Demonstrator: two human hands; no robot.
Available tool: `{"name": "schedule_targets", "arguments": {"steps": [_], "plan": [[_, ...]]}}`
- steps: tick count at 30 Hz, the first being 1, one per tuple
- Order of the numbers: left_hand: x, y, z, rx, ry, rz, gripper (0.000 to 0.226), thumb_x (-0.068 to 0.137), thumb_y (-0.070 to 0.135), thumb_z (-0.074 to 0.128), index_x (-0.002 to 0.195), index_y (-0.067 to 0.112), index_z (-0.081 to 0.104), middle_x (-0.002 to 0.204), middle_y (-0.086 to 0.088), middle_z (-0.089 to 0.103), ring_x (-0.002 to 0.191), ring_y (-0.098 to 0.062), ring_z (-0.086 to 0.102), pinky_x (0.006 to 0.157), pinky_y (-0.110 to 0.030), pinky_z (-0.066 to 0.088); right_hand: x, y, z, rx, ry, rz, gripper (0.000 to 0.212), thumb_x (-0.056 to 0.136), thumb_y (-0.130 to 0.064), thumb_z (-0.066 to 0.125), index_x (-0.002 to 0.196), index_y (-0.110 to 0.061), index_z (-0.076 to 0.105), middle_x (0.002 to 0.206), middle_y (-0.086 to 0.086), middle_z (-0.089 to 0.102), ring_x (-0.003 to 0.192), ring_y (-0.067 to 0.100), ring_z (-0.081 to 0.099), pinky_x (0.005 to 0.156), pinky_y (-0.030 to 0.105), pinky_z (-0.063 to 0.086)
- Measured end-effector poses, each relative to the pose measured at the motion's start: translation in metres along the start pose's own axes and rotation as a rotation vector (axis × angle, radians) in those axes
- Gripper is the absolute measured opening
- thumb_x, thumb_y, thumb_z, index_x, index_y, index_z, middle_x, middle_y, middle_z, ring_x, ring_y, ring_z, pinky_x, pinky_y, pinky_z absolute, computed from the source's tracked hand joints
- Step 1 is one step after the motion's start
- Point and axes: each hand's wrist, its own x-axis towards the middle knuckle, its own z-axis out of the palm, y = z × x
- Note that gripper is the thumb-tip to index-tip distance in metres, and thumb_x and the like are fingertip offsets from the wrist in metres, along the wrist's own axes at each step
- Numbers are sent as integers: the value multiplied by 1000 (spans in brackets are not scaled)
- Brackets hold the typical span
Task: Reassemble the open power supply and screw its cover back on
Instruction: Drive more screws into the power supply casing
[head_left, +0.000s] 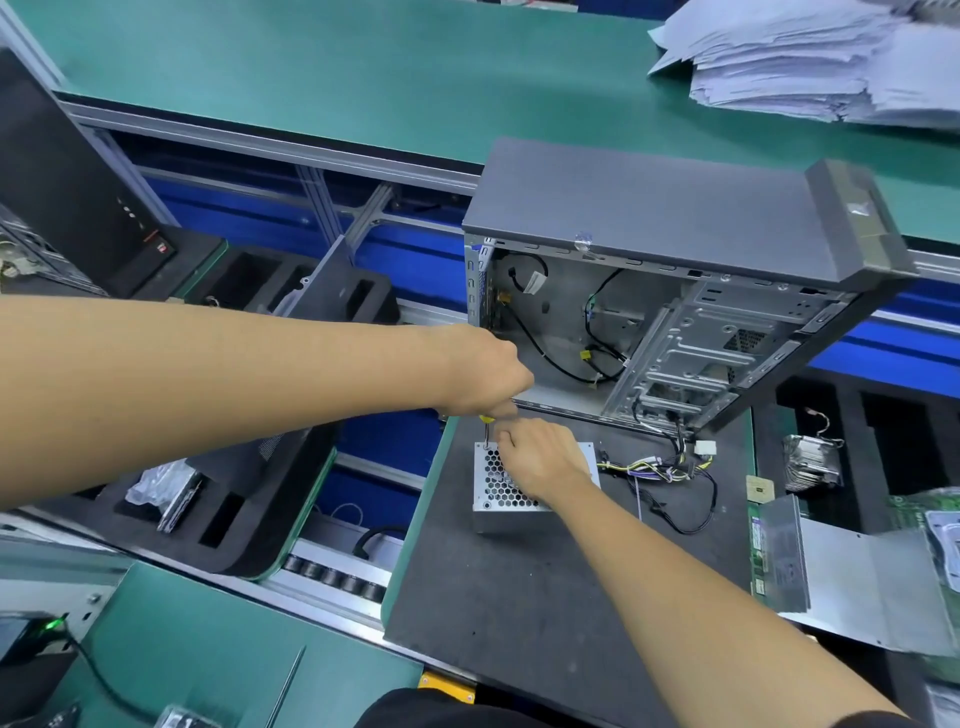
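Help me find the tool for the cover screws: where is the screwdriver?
In the head view, centre frame: the left hand grips the screwdriver upright over the power supply's far-left corner, in front of the open computer case.

An electronics assembly line: green workbenches (311, 78), a roller conveyor (337, 574), opened computer cases (675, 249).

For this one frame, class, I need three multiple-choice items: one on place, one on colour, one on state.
1. The power supply lies:
A. on the black mat
B. inside the computer case
C. on the paper stack

2. The screwdriver handle shows:
A. red
B. yellow
C. blue

3. The left hand is:
A. flat on the mat
B. gripping the screwdriver
C. idle

Answers: 1 A, the unit rests on the mat before the case; 2 B, yellow shows under the fist; 3 B, fingers curl round the handle while the right hand rests on the cover.
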Motion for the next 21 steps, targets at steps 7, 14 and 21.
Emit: {"name": "schedule_targets", "arguments": {"steps": [7,14,21], "plan": [[7,-19,5,203,53,300,9,105,29,47,96,27,44,95,3,59,77,-23,55,58,-31,32,0,3,3,21,22,-4,31,97,-25,28,75,-24,50,71,-3,50,75,28,50,65,37,32],[5,-27,13,386,97,376,24,98,9,55,114,27,48,99,4,36,82,-24,55,48,-32,22,4,4,7,-25,19,3,34,99,-27,22,71,-24,42,62,-5,41,71,27,50,63,35,29],[7,-24,5,246,43,290,28,100,18,57,122,28,45,111,4,45,82,-23,54,52,-31,28,0,3,6,17,30,-14,33,94,-26,27,73,-23,52,72,-3,56,76,27,56,62,36,35]]}}
